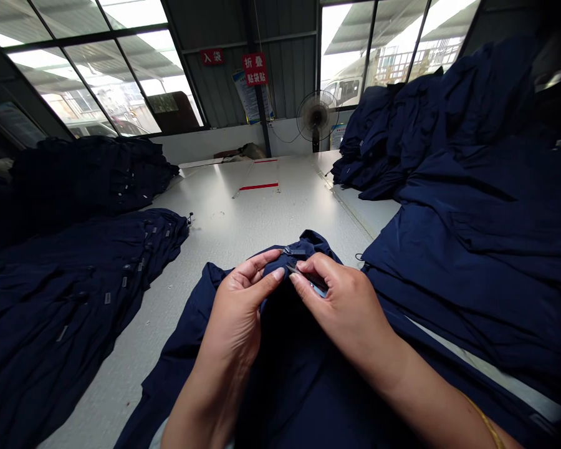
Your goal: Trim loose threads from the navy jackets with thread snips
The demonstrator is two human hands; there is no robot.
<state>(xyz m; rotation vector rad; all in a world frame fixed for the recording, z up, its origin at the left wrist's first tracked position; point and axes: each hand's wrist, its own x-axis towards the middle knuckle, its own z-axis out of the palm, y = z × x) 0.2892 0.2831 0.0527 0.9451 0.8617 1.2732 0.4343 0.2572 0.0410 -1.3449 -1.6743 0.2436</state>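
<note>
A navy garment (290,374) lies on the white table (243,212) right in front of me. My left hand (240,305) pinches its upper edge between thumb and fingers, beside a metal zipper (292,251). My right hand (341,299) is closed round a small dark tool (308,274) with a light blue part, its tip at the same spot on the fabric. Both hands meet at the top of the garment. A thin gold bangle shows on my right wrist.
Navy garments lie fanned out at the left (75,299), with a taller dark pile (93,174) behind them. Large navy stacks (472,206) fill the right side. A fan (315,118) and red signs stand by the far wall. Red tape marks the table.
</note>
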